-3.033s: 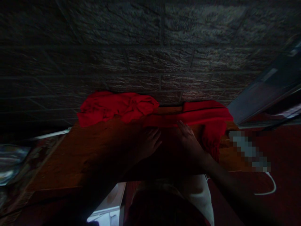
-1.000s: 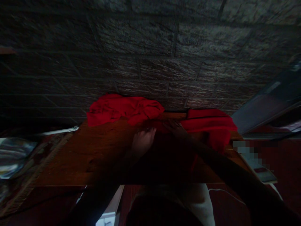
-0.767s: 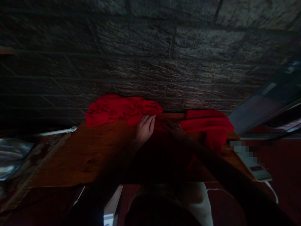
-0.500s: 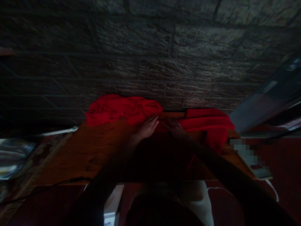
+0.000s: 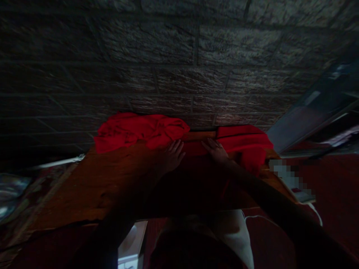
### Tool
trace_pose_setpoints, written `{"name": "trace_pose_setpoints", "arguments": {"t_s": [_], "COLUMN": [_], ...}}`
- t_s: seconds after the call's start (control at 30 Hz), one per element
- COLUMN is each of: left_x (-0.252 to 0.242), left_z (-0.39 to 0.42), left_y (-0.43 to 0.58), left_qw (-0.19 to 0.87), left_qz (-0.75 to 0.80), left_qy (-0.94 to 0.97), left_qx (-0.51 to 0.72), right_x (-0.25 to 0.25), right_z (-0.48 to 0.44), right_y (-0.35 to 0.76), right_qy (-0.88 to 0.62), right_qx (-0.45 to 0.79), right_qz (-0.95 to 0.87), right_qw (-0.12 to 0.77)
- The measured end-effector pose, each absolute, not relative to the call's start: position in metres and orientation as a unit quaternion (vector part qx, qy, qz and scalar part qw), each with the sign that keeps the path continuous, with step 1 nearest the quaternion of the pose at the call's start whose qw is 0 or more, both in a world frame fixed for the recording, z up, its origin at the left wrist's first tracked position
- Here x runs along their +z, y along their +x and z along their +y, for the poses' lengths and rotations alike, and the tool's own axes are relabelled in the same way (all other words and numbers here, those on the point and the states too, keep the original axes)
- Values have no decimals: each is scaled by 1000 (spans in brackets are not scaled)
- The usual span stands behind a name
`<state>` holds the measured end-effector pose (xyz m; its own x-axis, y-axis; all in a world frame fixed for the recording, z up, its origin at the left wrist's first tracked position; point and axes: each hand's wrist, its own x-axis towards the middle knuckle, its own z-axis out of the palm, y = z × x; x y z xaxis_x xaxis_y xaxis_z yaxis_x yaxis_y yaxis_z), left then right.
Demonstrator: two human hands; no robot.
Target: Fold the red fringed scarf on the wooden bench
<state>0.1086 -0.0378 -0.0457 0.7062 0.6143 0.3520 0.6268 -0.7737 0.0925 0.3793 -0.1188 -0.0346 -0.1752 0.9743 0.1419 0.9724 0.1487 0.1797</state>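
A strip of red cloth (image 5: 193, 148) lies flat across the far part of the wooden table (image 5: 112, 179), in dim light. My left hand (image 5: 174, 157) rests open at its left end, fingers spread and pointing away from me. My right hand (image 5: 216, 150) lies open on the cloth further right, its fingers angled to the left. A crumpled red cloth (image 5: 140, 130) sits just beyond and left of my left hand. To the right of my right hand is more red cloth (image 5: 244, 138), partly folded, with a piece hanging toward me.
Behind the table rises a stone block wall (image 5: 174, 78). A grey panel (image 5: 303, 104) leans at the right. A white cable (image 5: 315, 213) hangs by the right table edge. A clear plastic bag (image 5: 12, 190) lies at far left, and a white box (image 5: 133, 239) stands below the table.
My right hand has shifted right along the cloth, away from my left hand. My left hand has its fingers more spread. The whole view has moved slightly.
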Motion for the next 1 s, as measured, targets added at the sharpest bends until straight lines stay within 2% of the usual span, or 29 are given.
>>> {"name": "trace_pose_setpoints", "arguments": {"t_s": [0.3,0.4,0.5,0.6,0.77,0.87,1.0], "left_x": [-45,-44,-37,-25,-12,-22,-41], "left_z": [-33,-24,-12,-4,-5,-8,-10], "left_y": [110,107,106,114,140,149,148], "left_qw": [-19,-39,-71,-96,-77,-52,-12], "left_qz": [-344,-317,-310,-365,-386,-321,-277], "left_qy": [-927,-942,-947,-926,-913,-931,-945], "left_qx": [-147,-101,-35,-11,-103,-167,-174], "right_x": [-20,-14,-13,-23,-45,-49,-51], "right_z": [-142,-169,-207,-232,-233,-229,-229], "right_y": [396,378,343,308,290,295,294], "right_qy": [703,722,662,624,647,648,648], "right_qx": [66,52,59,56,76,84,88], "right_qz": [707,689,732,758,743,743,743], "right_qw": [24,-44,-150,-183,-155,-143,-140]}}
